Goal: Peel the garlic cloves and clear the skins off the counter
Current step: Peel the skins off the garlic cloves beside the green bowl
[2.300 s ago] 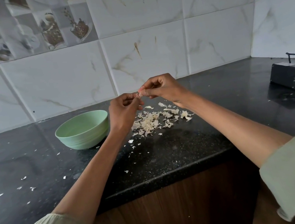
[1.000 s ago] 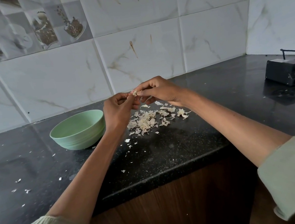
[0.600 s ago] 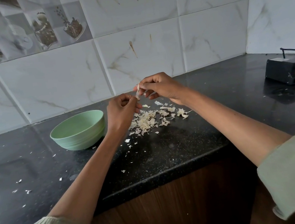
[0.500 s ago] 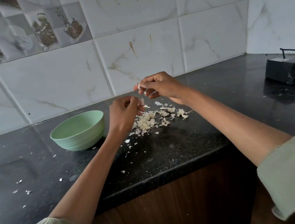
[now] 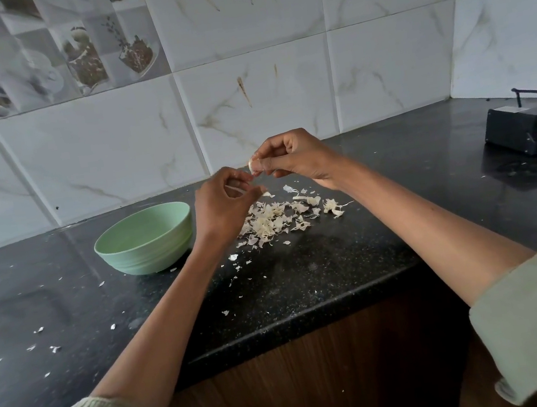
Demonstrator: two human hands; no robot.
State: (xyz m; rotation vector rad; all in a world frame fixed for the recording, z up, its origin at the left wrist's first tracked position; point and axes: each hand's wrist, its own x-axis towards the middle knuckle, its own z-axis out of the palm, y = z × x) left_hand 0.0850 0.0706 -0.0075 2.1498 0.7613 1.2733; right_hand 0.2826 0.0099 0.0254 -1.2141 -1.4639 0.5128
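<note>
Spanning the scene, the black worktop (image 5: 337,262) carries a green bowl (image 5: 144,241) left of a skin pile (image 5: 279,219) mid-worktop. Above the pile, the right hand (image 5: 295,158) pinches a garlic clove (image 5: 251,166); the left hand (image 5: 222,206) curls, grip contents unclear.

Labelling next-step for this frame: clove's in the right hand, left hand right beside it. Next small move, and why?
Probably the left hand pinches skin on the pale garlic clove and pulls it down onto the heap of papery skins. The right hand holds the clove above that heap on the black speckled counter; left fingertips sit just beside it, apparently empty.
</note>
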